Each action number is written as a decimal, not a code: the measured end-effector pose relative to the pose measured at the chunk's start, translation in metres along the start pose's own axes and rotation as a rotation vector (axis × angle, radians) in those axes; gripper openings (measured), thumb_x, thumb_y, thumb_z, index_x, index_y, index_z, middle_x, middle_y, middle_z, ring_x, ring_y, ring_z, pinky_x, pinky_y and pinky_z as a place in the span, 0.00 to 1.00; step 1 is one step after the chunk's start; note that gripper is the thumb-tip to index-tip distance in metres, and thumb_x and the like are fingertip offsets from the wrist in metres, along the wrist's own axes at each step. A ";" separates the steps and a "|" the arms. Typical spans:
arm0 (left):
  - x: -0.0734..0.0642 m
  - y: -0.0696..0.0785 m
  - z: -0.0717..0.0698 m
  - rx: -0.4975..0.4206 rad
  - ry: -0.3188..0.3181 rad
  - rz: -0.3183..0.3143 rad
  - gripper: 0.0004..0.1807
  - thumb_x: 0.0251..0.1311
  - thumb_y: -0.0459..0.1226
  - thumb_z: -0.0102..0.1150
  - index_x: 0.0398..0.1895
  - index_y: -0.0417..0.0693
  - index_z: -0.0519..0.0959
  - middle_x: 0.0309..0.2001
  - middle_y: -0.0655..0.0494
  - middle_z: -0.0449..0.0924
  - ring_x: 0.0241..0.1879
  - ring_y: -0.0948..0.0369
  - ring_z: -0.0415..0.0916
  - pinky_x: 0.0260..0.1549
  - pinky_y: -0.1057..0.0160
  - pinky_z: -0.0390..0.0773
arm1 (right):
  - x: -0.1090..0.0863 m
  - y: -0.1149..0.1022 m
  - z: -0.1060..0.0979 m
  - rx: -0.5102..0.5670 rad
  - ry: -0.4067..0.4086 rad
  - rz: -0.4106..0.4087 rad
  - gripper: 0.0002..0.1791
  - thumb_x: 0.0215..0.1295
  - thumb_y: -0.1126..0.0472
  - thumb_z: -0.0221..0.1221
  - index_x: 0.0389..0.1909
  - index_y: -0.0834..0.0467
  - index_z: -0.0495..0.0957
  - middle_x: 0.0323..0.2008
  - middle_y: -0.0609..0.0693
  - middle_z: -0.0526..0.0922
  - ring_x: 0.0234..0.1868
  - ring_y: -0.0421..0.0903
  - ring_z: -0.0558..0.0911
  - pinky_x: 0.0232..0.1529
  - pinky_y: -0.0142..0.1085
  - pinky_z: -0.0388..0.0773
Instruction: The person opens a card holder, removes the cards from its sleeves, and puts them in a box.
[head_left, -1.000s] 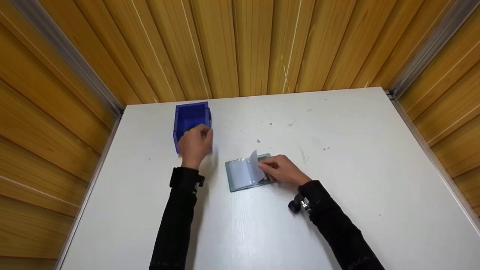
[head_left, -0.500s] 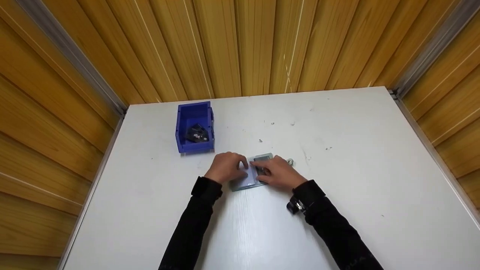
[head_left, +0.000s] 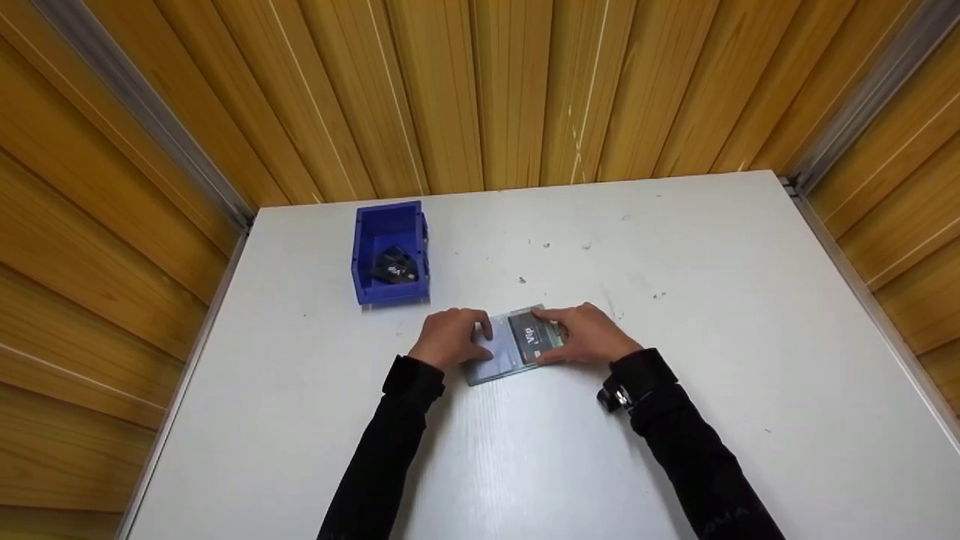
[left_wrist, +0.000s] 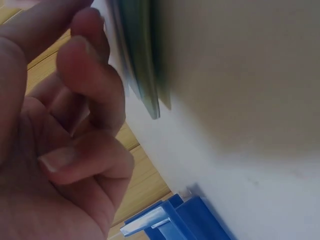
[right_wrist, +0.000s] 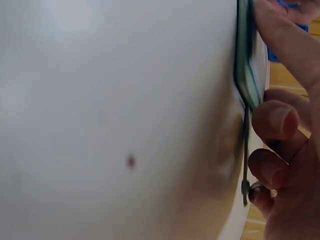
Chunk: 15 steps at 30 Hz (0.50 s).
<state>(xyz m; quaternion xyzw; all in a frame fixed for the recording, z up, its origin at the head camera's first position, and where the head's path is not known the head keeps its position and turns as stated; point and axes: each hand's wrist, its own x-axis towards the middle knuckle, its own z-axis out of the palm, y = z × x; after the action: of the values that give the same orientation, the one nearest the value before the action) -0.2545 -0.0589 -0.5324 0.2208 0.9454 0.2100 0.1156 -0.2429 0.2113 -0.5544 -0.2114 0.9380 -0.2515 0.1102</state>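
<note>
A green card holder (head_left: 480, 375) with clear sleeves lies spread on the white table in the head view. On its right side shows a black card (head_left: 525, 337) with white "Vip" lettering. My right hand (head_left: 592, 334) spans that side, thumb and index finger holding it at the upper and lower edges. My left hand (head_left: 448, 337) touches the clear left page with thumb and index fingertips, slightly apart. In the left wrist view its other fingers (left_wrist: 95, 165) curl loosely beside the holder's edge. A strap (right_wrist: 245, 150) with a snap extends from the holder in the right wrist view.
A blue bin (head_left: 391, 296) stands at the back left, with black cards (head_left: 394, 266) inside. Wood-patterned walls (head_left: 510, 90) enclose the back and sides of the table (head_left: 675, 450). Small dark marks dot the surface.
The left hand came from beside the bin down to the holder. The raised clear page now lies flat to the left. The right hand shifted right, uncovering the black card.
</note>
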 end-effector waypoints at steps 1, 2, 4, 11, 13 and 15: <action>0.000 0.000 0.000 -0.004 -0.002 -0.001 0.16 0.46 0.42 0.84 0.38 0.53 0.87 0.25 0.59 0.78 0.30 0.60 0.71 0.37 0.57 0.71 | -0.001 0.002 -0.001 0.013 -0.005 0.007 0.49 0.49 0.40 0.79 0.73 0.50 0.73 0.41 0.53 0.87 0.35 0.45 0.74 0.49 0.43 0.73; 0.000 -0.001 0.000 -0.008 -0.003 0.001 0.16 0.46 0.42 0.84 0.38 0.53 0.87 0.25 0.59 0.78 0.30 0.60 0.72 0.38 0.57 0.71 | -0.002 0.004 -0.003 0.029 -0.009 0.015 0.49 0.48 0.40 0.79 0.72 0.49 0.74 0.35 0.51 0.85 0.33 0.44 0.72 0.45 0.40 0.72; -0.001 -0.002 -0.001 -0.016 -0.008 0.008 0.17 0.47 0.42 0.83 0.38 0.52 0.86 0.25 0.59 0.78 0.31 0.60 0.72 0.38 0.56 0.72 | -0.003 0.008 -0.005 0.054 -0.013 0.018 0.48 0.48 0.42 0.80 0.72 0.49 0.74 0.27 0.48 0.78 0.30 0.42 0.69 0.38 0.36 0.69; -0.001 -0.003 -0.005 -0.017 -0.002 0.015 0.16 0.48 0.39 0.82 0.40 0.51 0.86 0.26 0.59 0.79 0.31 0.60 0.74 0.39 0.55 0.74 | -0.005 0.011 -0.007 0.080 -0.051 0.007 0.51 0.50 0.45 0.79 0.76 0.43 0.68 0.28 0.45 0.75 0.31 0.42 0.70 0.40 0.37 0.69; -0.001 -0.003 -0.005 -0.021 -0.005 0.009 0.16 0.48 0.39 0.82 0.40 0.51 0.86 0.26 0.58 0.80 0.31 0.60 0.74 0.38 0.56 0.74 | -0.005 0.009 -0.008 0.066 -0.062 0.001 0.50 0.52 0.45 0.79 0.76 0.43 0.68 0.37 0.49 0.82 0.36 0.44 0.72 0.44 0.40 0.72; 0.000 -0.004 -0.005 -0.027 -0.009 0.003 0.16 0.49 0.39 0.82 0.41 0.51 0.86 0.27 0.58 0.80 0.31 0.60 0.74 0.38 0.56 0.73 | -0.005 0.008 -0.009 0.048 -0.065 0.003 0.47 0.53 0.45 0.78 0.75 0.43 0.71 0.48 0.51 0.84 0.40 0.46 0.73 0.50 0.42 0.73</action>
<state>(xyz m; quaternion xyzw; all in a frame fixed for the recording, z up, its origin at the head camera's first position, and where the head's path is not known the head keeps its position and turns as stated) -0.2570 -0.0640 -0.5296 0.2216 0.9416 0.2220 0.1227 -0.2441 0.2238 -0.5509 -0.2154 0.9280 -0.2666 0.1462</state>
